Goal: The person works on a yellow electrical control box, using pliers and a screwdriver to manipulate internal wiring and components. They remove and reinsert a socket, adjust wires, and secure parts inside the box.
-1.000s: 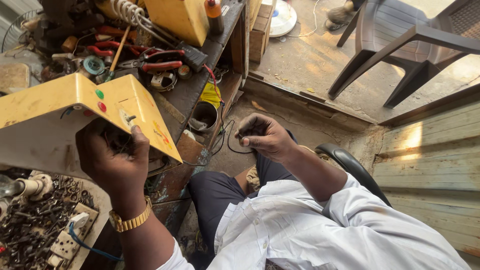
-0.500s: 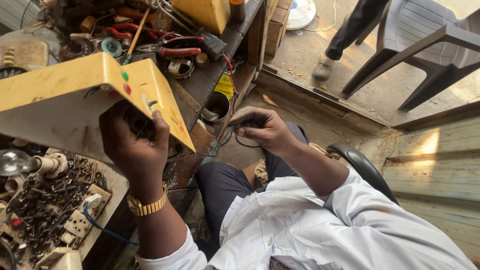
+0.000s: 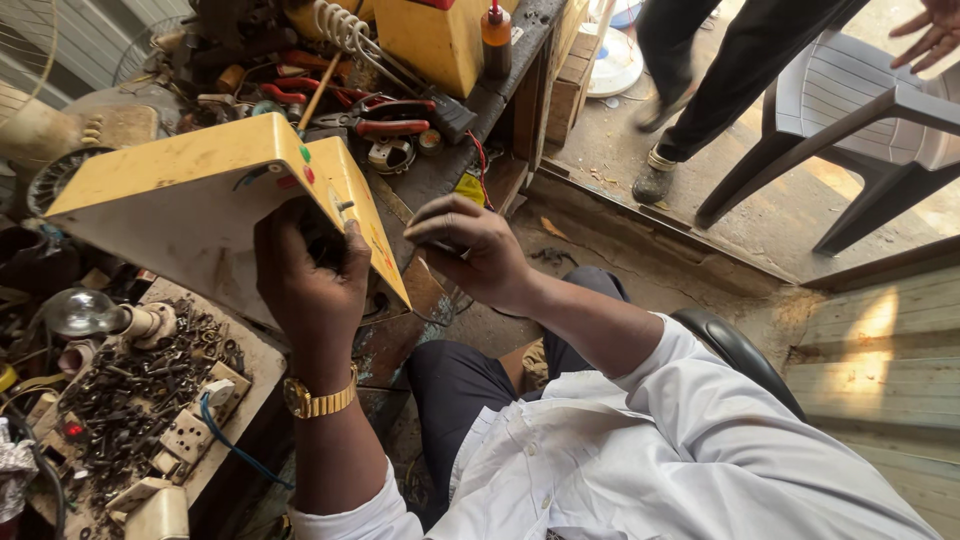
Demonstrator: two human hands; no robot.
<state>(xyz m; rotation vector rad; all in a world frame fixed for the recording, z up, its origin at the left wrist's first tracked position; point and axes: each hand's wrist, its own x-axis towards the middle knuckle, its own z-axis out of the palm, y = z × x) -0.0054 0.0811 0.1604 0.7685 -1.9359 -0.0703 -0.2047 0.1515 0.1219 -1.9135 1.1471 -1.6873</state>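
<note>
My left hand point(image 3: 310, 285) grips the underside of a yellow metal appliance casing point(image 3: 190, 185), tilted up on the cluttered workbench; small red and green indicator lights sit near its front corner. A gold watch is on that wrist. My right hand point(image 3: 470, 250) hovers just right of the casing's front edge, fingers curled around something small and dark that I cannot make out. I am seated, in a white shirt and dark trousers.
Red-handled pliers point(image 3: 385, 115), a coiled white cord point(image 3: 335, 25), a yellow box point(image 3: 440, 40) and a small bottle point(image 3: 490, 25) lie behind the casing. A tray of screws and sockets point(image 3: 140, 400) sits at left with a bulb point(image 3: 80, 312). Another person's legs point(image 3: 700, 80) pass a plastic chair point(image 3: 870, 120).
My right hand has risen from near my lap toward the casing's front edge. The casing is tilted higher in my left hand. A person has walked into view at the top right.
</note>
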